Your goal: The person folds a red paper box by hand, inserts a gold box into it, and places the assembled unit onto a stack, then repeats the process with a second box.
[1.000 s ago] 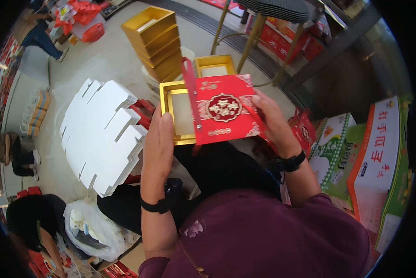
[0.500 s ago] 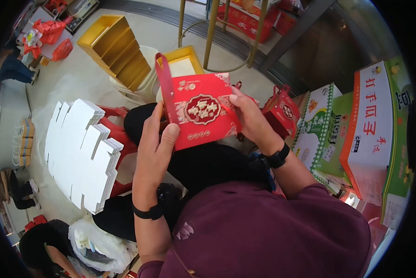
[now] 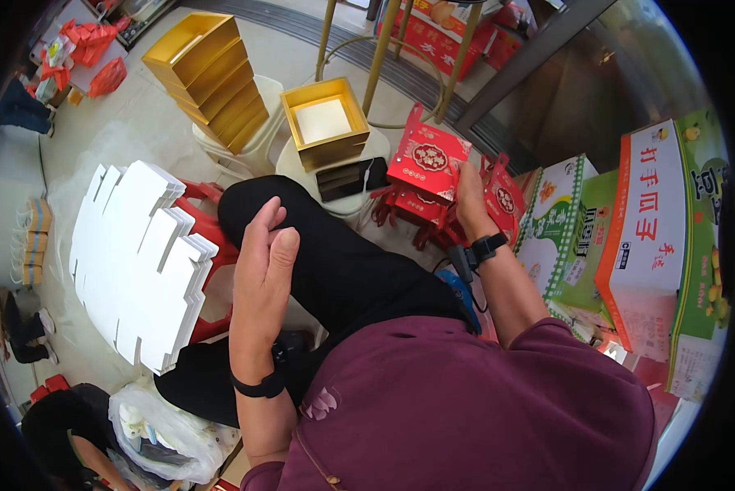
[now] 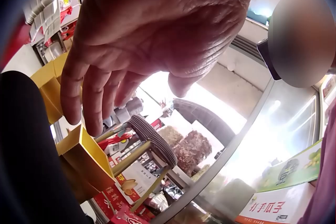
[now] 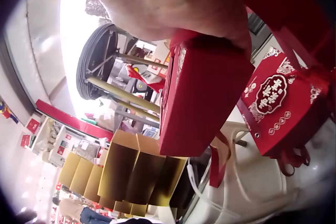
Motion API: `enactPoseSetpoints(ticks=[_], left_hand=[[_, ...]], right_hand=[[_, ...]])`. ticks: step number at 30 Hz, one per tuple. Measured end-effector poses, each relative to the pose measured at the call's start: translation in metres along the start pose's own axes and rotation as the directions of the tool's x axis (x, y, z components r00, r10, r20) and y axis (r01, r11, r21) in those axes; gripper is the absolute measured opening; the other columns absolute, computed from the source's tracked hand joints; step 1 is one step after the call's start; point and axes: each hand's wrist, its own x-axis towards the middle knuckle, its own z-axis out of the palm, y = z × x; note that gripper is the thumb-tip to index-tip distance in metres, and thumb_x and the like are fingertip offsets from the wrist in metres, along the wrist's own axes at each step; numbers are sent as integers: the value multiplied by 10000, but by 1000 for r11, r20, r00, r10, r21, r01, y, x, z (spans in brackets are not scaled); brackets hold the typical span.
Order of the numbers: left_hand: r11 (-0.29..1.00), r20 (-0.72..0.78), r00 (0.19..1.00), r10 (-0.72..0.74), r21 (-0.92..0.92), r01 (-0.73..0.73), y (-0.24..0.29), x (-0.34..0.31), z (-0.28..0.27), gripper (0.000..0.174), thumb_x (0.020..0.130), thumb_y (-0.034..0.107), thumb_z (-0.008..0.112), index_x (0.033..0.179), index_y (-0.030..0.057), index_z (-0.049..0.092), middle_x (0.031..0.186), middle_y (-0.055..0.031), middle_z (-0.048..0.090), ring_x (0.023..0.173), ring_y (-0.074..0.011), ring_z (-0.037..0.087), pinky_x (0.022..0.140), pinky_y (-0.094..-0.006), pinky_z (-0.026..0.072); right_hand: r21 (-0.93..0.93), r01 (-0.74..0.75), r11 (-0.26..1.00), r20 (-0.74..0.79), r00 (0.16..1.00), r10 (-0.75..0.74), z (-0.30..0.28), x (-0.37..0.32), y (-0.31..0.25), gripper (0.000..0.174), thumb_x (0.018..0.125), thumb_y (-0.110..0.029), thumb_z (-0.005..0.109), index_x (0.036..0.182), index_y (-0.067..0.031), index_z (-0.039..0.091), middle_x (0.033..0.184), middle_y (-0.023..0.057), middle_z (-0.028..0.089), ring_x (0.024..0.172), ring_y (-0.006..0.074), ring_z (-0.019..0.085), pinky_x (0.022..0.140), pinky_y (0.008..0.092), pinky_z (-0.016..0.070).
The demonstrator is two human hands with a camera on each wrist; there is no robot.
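My right hand (image 3: 471, 204) grips a red gift box (image 3: 427, 164) with a gold-lettered emblem and ribbon handle. It is over other red gift boxes (image 3: 505, 198) at the right. In the right wrist view, the fingers wrap the upper part of the held box (image 5: 205, 98), and another decorated box (image 5: 273, 95) is beside it. My left hand (image 3: 263, 270) hovers empty over my lap, fingers extended and palm turned inward. From the left wrist, that hand (image 4: 152, 29) shows nothing in its fingers, with a gold tray (image 4: 86, 163) beyond them.
Flat white cardboard pieces (image 3: 130, 270) lie piled on a red stool (image 3: 212, 299) at the left. Ahead, a tall stack of gold trays (image 3: 212, 90), a shorter gold stack (image 3: 333, 152) and a phone (image 3: 343, 184) rest on white stools. Printed cartons (image 3: 642, 245) line the right side.
The red box, held in both hands around its gold tray, now covers the tray. The right hand has carried it forward and right to the other red boxes; the left hand has let go.
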Motion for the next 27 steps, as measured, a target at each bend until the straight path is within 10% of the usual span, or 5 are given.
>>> enactPoseSetpoints(ticks=[3,6,9,18,27], left_hand=[[1000,10,1000,-5,26,5,-2,-4,-3,714,1103,544,495,1572,6,447,1494,-184,569,1257,-212,621,1021,-310,470],[999,8,1000,3,38,-3,-5,-6,-4,699,1104,537,500,1559,8,468,1477,-180,583,1233,-209,635,992,-297,476],[999,17,1000,7,52,-7,-5,-6,-3,678,1108,521,500,1551,8,478,1463,-180,594,1217,-212,645,1007,-306,477],[996,55,998,36,83,-40,-6,-7,-1,614,1119,457,510,1531,3,493,1460,-187,596,1215,-227,652,1064,-339,474],[990,102,995,-1,141,-13,2,-9,2,525,1108,352,564,1482,-15,528,1435,-179,609,1273,-240,621,1083,-344,480]], right_hand=[[-13,-23,1000,-102,995,21,-1,10,36,350,1031,-286,458,1002,3,653,996,83,664,875,151,596,820,339,509],[23,-73,997,-119,990,75,-4,11,48,355,1028,-266,429,982,7,650,976,88,660,901,155,599,836,352,511],[2,-153,988,-3,988,153,-7,11,54,480,1025,-308,388,1175,101,591,1176,316,636,1072,465,591,977,454,467],[-325,-221,920,-112,974,195,8,0,41,452,979,-247,509,1258,108,532,1106,386,664,1097,536,650,969,545,509],[-788,227,572,50,950,-308,32,-32,2,512,879,-181,692,1309,52,544,1372,384,562,1251,517,586,1050,561,499]])
